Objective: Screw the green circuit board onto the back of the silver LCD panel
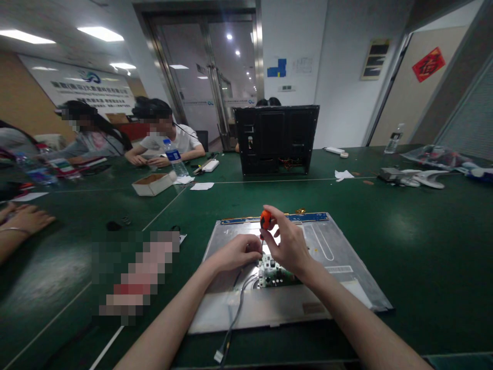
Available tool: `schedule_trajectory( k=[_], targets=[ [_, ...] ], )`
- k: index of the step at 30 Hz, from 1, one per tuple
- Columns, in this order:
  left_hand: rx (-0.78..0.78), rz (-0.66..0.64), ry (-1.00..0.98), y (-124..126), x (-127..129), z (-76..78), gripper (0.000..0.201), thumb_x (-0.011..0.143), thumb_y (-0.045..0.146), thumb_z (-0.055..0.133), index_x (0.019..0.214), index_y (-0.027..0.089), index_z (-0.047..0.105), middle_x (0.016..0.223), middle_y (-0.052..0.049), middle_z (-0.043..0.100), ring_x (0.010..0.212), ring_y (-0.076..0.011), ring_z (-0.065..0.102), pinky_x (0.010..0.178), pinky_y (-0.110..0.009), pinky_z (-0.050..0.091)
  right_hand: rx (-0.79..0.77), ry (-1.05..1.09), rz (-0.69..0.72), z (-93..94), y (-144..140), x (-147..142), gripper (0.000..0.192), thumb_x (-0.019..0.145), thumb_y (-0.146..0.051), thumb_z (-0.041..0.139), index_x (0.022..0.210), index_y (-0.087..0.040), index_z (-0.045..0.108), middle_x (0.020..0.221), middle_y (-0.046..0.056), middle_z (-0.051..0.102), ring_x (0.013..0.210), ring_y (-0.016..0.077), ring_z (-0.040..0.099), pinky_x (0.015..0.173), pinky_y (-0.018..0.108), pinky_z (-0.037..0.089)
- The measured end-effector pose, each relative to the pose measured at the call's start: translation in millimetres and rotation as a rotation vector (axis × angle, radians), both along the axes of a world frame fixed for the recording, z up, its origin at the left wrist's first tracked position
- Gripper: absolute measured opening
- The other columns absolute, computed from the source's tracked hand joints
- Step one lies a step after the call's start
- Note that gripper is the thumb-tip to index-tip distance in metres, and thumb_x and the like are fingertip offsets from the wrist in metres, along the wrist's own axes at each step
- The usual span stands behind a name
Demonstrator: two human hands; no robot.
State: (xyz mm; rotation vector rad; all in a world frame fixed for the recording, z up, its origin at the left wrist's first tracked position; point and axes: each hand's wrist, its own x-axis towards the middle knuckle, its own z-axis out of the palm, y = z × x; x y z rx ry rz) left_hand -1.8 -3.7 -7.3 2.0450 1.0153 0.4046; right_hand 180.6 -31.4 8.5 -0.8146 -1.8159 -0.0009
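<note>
A metal-backed display panel [335,252] lies flat on the green table before me. My right hand [290,239] grips the orange and black handle of a screwdriver [265,220], which stands upright with its shaft pointing down at the panel. Close to the shaft's lower end, my left hand [241,252] has its fingertips pinched together; what they hold, if anything, is hidden. Beneath both hands sits a green circuit board [275,272], partly covered by them. Grey cables [239,308] run from beside the board over the panel's near edge to a white connector [219,355].
A black monitor frame [275,139] stands upright across the table [423,246]. Left of it are a cardboard box [154,185] and a water bottle [175,158]. Metal parts [412,177] lie at the right. Other people sit along the left, one person's hand [29,220] resting nearby.
</note>
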Motion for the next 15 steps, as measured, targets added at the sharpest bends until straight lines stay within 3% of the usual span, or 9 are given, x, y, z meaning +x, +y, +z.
schedule_trajectory(
  k=[15],
  targets=[
    [-0.008,0.018,0.046,-1.8,2.0,6.2,0.007,0.078,0.023,0.060,0.079,0.017,0.061,0.067,0.003,0.056,0.061,-0.0149,0.052,0.059,-0.026,0.040,-0.019,-0.009,-0.011,-1.7,0.7,0.2,0.044,0.091,-0.021,0.053,0.133,-0.019,0.041,0.090,0.005,0.065,0.065,0.0150,0.060,0.055,0.025,0.049]
  ],
)
